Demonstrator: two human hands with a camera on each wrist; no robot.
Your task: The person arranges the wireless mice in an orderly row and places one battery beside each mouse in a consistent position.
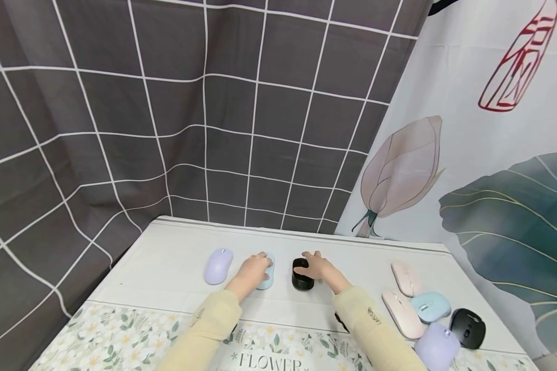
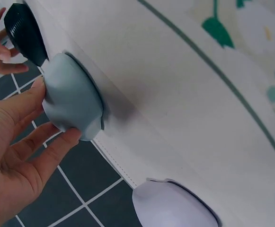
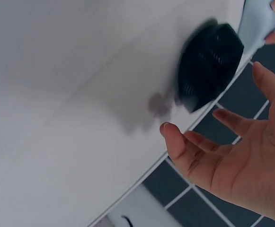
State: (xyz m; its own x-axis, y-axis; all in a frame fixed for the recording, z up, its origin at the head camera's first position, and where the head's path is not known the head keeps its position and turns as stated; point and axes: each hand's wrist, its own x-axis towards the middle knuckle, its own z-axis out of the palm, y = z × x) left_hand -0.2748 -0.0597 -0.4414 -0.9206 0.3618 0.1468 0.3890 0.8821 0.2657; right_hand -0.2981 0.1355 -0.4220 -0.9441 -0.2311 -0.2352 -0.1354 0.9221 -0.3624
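Note:
My left hand (image 1: 250, 272) pinches a light blue computer mouse (image 2: 73, 92) by its sides, thumb on one and fingertips on the other. In the left wrist view the blue mouse sits on the white tabletop. To the right of it is a black mouse (image 1: 302, 282). Over that one reaches my right hand (image 1: 321, 267), fingers spread and loosely bent. The right wrist view shows a gap between those fingers and the black mouse (image 3: 210, 66). A lilac mouse (image 1: 219, 266) lies to the left of my left hand.
At the right of the table several mice lie clustered: two pink ones, the upper one (image 1: 405, 278) farther back, a blue one (image 1: 430, 306), a black one (image 1: 468, 329) and a lilac one (image 1: 438, 346). A dark grid curtain (image 1: 232, 170) hangs behind the table. Floral cloth (image 1: 134, 337) covers the front.

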